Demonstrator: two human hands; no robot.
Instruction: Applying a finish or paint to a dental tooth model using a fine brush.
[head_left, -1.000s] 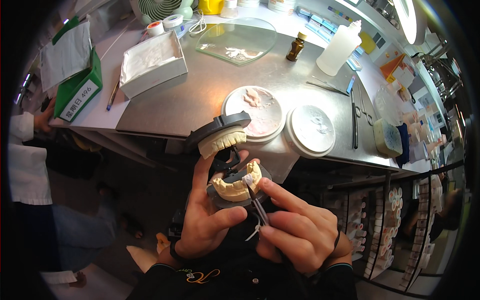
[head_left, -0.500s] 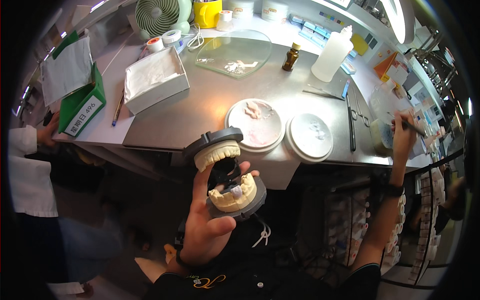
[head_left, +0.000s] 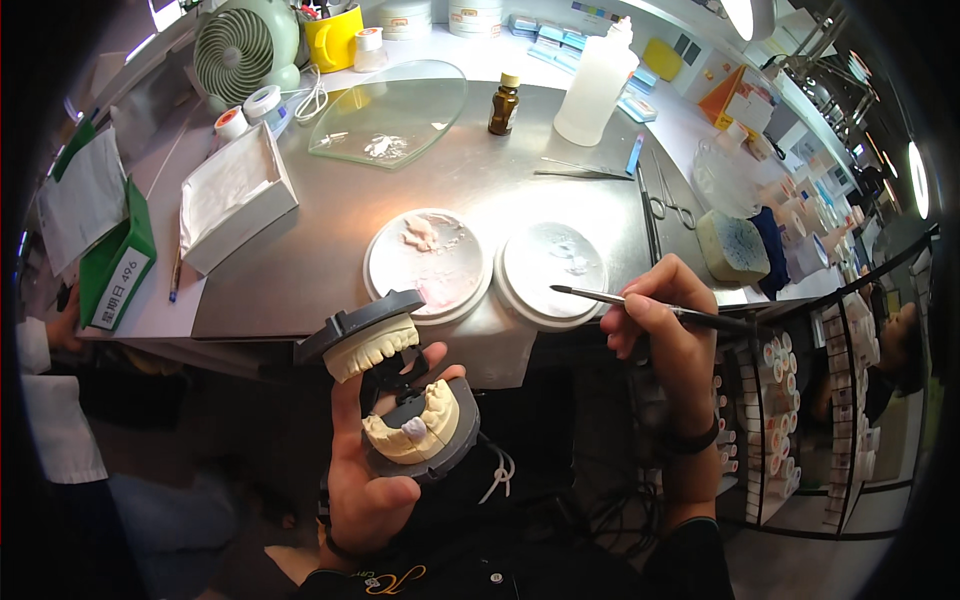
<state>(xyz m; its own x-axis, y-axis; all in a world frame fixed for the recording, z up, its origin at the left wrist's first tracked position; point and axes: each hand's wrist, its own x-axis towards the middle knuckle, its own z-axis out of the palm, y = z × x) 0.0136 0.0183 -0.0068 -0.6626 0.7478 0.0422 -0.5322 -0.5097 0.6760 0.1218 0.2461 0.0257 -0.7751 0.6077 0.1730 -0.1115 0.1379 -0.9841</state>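
My left hand [head_left: 365,505] holds a hinged dental articulator from below, its dark jaws spread apart. The upper plaster cast [head_left: 372,347] is tilted above the lower plaster cast [head_left: 440,415]. One pale lilac tooth [head_left: 413,428] stands out among the cream teeth of the lower cast. My right hand [head_left: 672,325] pinches a thin brush [head_left: 595,295] with a dark handle. Its tip points left, over the near part of the right round white dish [head_left: 535,240], which has a whitish smear. Beside it, the left round white dish [head_left: 395,275] bears pinkish paste.
On the metal worktop are a glass plate [head_left: 350,115], brown bottle [head_left: 505,105], white squeeze bottle [head_left: 590,95], tweezers [head_left: 590,172] and scissors [head_left: 665,190]. A sponge [head_left: 733,247] sits right. A tissue box [head_left: 240,220] and green file box [head_left: 115,265] stand left, near another person's sleeve [head_left: 35,347].
My right hand has come left with the brush, from beside the sponge to the right dish. The whole view has shifted. My left hand still holds the articulator.
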